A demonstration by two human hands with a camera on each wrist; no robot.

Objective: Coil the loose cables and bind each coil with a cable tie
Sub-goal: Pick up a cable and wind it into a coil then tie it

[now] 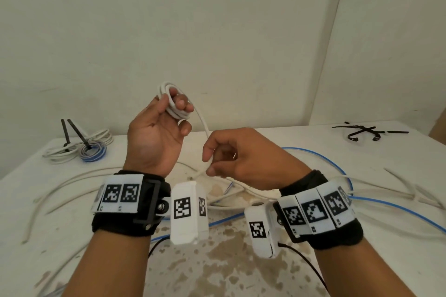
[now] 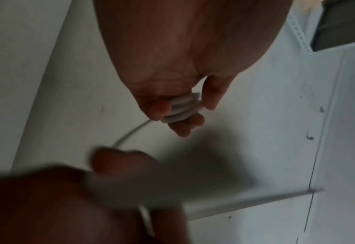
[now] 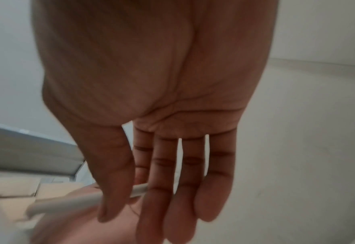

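While we are holding our hands up over the table (image 1: 313, 260), our left hand (image 1: 156, 137) is curling its fingers (image 1: 179, 103) and thumb round a small white coil (image 1: 173, 103), well above the table top. The coil is standing up on its edge, and its long side is running up and down, leaning a little to the left. From the coil, the loose white cable (image 1: 204, 125) is hanging down and to the right into our right hand (image 1: 236, 154). There the thumb and first finger are pinching it. In the right wrist view the other fingers (image 3: 191, 173) are lying nearly straight, side by side. The cable is then trailing away to the right, low over the table.

The table is white with brown stains near us. Loose white cables (image 1: 62, 188) and a blue cable (image 1: 386, 210) are lying across it. At the far left, two finished coils (image 1: 82, 147) are sitting together, each with a black tie sticking up. At the far right, a small pile of black cable ties (image 1: 364, 131) is lying. Behind the table we are seeing a plain pale wall (image 1: 217, 19).
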